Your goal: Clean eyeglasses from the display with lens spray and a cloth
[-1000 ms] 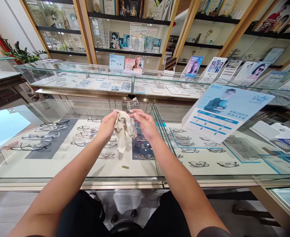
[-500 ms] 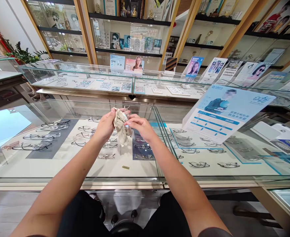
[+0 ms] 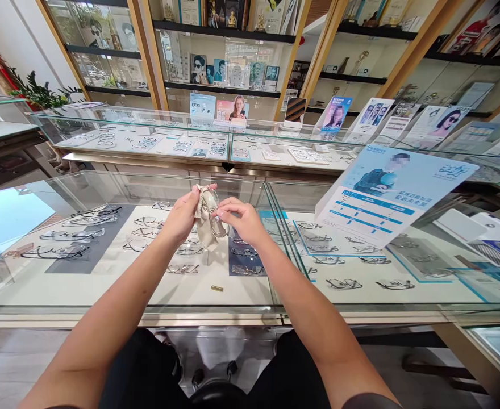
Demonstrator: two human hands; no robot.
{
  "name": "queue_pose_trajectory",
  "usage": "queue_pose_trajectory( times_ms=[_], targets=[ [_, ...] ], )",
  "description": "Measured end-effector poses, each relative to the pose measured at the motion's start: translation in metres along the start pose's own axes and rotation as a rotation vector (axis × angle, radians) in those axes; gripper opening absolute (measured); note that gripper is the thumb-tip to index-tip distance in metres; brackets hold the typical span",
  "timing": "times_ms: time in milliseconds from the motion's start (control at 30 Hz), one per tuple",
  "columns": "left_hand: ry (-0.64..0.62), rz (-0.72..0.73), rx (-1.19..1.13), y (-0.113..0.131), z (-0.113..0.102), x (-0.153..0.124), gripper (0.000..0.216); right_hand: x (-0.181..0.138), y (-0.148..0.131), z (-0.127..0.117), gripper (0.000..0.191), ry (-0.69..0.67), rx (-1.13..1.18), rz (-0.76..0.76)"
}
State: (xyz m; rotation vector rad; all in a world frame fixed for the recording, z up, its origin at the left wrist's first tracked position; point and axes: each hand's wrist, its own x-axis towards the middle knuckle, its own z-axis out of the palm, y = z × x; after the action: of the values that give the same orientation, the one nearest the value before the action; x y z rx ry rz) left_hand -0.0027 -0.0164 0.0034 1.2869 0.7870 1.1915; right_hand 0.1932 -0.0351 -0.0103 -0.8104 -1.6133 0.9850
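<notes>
Above the glass counter, my left hand (image 3: pixel 184 216) is closed on a beige cleaning cloth (image 3: pixel 206 230) that hangs down from its fingers. A pair of glasses (image 3: pixel 212 199) with clear lenses lies against the cloth, partly covered by it. My right hand (image 3: pixel 241 218) pinches the glasses near their middle, thumb and forefinger together. Which part of the frame those fingers grip is too small to tell. Below the hands, several spectacle frames (image 3: pixel 137 244) lie inside the glass display case (image 3: pixel 126 295).
A small gold-coloured bar (image 3: pixel 216 288) lies near the counter's front edge. To the right stands a tilted blue and white sign (image 3: pixel 369 227), with a white box (image 3: pixel 484 227) beyond it. Another glass showcase (image 3: pixel 148 153) runs behind, before shelves of pictures.
The glasses have tilted slightly in the fingers, and the cloth hangs in a different fold. Both hands stay in nearly the same place.
</notes>
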Motion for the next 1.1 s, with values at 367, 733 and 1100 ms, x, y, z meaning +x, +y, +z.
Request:
queue_pose_trajectory(
  times_ms=[367,733,1100],
  targets=[
    [0.008,0.009,-0.003,0.0008,-0.0005,-0.0013,0.08,-0.0009,-0.0034,0.001,0.04,0.034,-0.021,-0.022],
    [0.061,0.011,-0.033,0.0037,0.0027,-0.0027,0.066,0.0006,-0.0014,-0.0003,0.037,0.042,0.1,0.044],
    [0.036,-0.004,-0.034,0.0029,0.0059,-0.0032,0.064,0.0014,-0.0007,-0.0006,0.043,0.045,0.075,-0.007]
  ],
)
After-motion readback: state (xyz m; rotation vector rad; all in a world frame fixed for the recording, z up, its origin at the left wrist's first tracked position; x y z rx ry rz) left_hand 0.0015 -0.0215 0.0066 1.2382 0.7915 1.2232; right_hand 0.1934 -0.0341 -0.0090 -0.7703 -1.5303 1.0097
